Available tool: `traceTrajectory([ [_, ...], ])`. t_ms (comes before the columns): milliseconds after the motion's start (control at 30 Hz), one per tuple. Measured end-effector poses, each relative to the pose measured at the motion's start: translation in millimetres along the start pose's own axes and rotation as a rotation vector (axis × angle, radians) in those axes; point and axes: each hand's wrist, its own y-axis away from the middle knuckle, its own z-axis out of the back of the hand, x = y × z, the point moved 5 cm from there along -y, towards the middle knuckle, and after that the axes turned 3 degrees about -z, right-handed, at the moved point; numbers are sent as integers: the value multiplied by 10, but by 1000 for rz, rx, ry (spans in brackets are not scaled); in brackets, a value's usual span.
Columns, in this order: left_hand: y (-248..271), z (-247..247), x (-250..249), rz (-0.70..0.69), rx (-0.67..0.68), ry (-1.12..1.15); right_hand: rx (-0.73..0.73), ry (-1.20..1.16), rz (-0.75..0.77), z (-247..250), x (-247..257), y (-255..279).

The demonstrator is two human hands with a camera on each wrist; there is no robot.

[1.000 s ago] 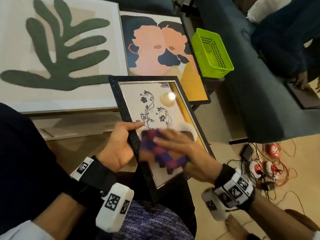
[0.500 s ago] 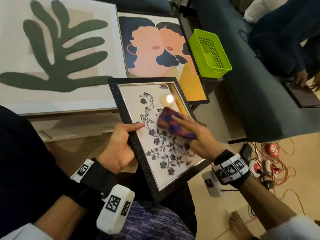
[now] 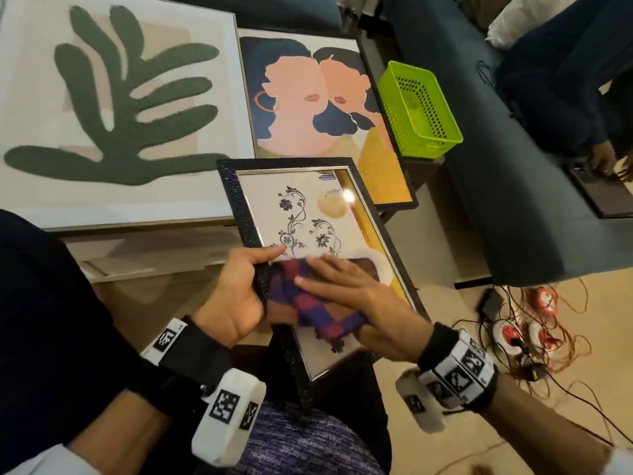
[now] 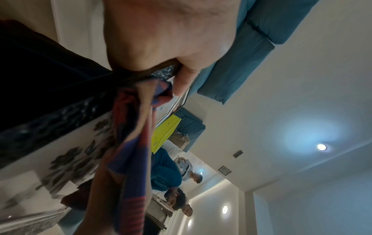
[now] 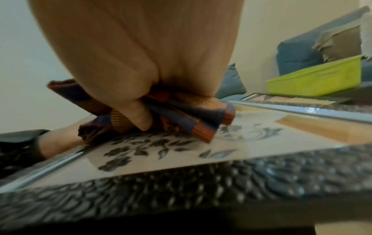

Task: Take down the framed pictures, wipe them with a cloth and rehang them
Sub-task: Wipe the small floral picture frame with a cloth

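Observation:
A black textured frame (image 3: pixel 239 207) with a floral print rests tilted on my lap. My left hand (image 3: pixel 246 269) grips its left edge, thumb lying on the glass. My right hand (image 3: pixel 335 296) presses a blue-and-red checked cloth (image 3: pixel 308 303) onto the middle of the glass, right beside the left thumb. The fingers lie flat on top. In the right wrist view the thumb (image 5: pixel 138 117) tucks into the bunched cloth (image 5: pixel 191 120) just above the frame (image 5: pixel 181 190). The left wrist view shows the cloth (image 4: pixel 130 143) hanging beside the frame border (image 4: pixel 50 124).
A large green-leaf picture (image 3: pixel 113 108) and a two-faces picture (image 3: pixel 308 97) lie flat ahead of me. A lime green basket (image 3: pixel 421 108) stands to their right. A dark blue sofa (image 3: pixel 513 200) runs along the right, with another person (image 3: pixel 548 63) seated there. Cables and power strips (image 3: pixel 513 330) lie on the floor.
My right hand swept the cloth up to the glass's upper right, then back down and left beside the left thumb. The left hand kept its grip on the frame.

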Motion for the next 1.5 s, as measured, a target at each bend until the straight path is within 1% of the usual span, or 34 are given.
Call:
traceTrajectory([
  [33, -7, 8, -15, -1, 2, 2, -4, 6, 31, -11, 18, 13],
  [100, -27, 2, -82, -28, 42, 11, -84, -8, -15, 73, -136, -12],
  [167, -49, 14, -184, -70, 37, 8, -113, 15, -46, 99, -188, -7],
  [233, -64, -12, -248, -79, 51, 15, -68, 43, -2, 18, -48, 24],
  [300, -95, -15, -272, -85, 8, 13, -3, 23, 60, -76, 121, 71],
  [333, -110, -19, -267, -82, -3, 8, 8, 6, 67, -72, 126, 78],
  [367, -116, -24, -256, -80, -2, 7, -10, -8, 47, -15, 60, 56],
  [400, -115, -34, -236, -80, 6, 1, -48, -32, -17, 60, -79, 25],
  [500, -105, -43, -223, -104, 3, -68, -190, -81, -297, 330, -538, -60],
  [533, -101, -43, -232, -119, 6, -87, -188, -70, -322, 339, -571, -75],
  [567, -97, -45, -261, -135, 9, -103, -160, -54, -290, 306, -505, -89],
  [667, -124, -21, -318, -146, 10, -112, -7, -56, -112, 105, -189, -14],
  [700, -125, -19, -343, -151, 7, -113, 6, -58, -80, 97, -178, -1],
  [733, -133, -16, -362, -158, 3, -119, -26, -62, -83, 144, -247, -18],
  [800, -148, -19, -377, -175, 4, -128, -158, -92, -207, 321, -524, -84],
  [833, -146, -21, -377, -178, 3, -133, -204, -95, -270, 388, -601, -108],
  [867, -153, -23, -367, -177, 2, -138, -217, -83, -290, 399, -600, -118],
  [900, -153, -27, -367, -172, 4, -141, -185, -64, -249, 358, -479, -133],
  [1000, -182, -1, -346, -154, -5, -106, 25, -40, 34, 89, 51, -78],
  [1033, -186, 7, -338, -153, -7, -95, 54, -31, 68, 68, 79, -77],
  [1067, -193, 19, -332, -153, -15, -94, 16, -24, 58, 130, 5, -114],
  [1100, -194, 26, -325, -155, -14, -99, -47, -19, -15, 224, -183, -172],
  [1167, -202, 36, -320, -163, -15, -115, -159, -20, -215, 450, -569, -245],
  [1200, -199, 39, -316, -164, -18, -123, -185, -12, -265, 500, -652, -257],
  [1233, -203, 40, -321, -166, -19, -126, -176, 0, -256, 484, -603, -274],
  [1300, -225, 43, -306, -154, -21, -114, -68, 40, -101, 304, -278, -245],
  [1333, -236, 46, -302, -142, -24, -105, -6, 21, -26, 206, -104, -208],
  [1367, -240, 51, -293, -135, -20, -95, 38, 0, 14, 154, -29, -186],
  [1400, -245, 49, -290, -134, -11, -94, 17, -10, 33, 187, -41, -201],
  [1433, -247, 52, -287, -142, -4, -100, -39, -13, -6, 268, -173, -250],
  [1500, -252, 54, -301, -169, -1, -123, -166, -50, -182, 473, -505, -311],
])
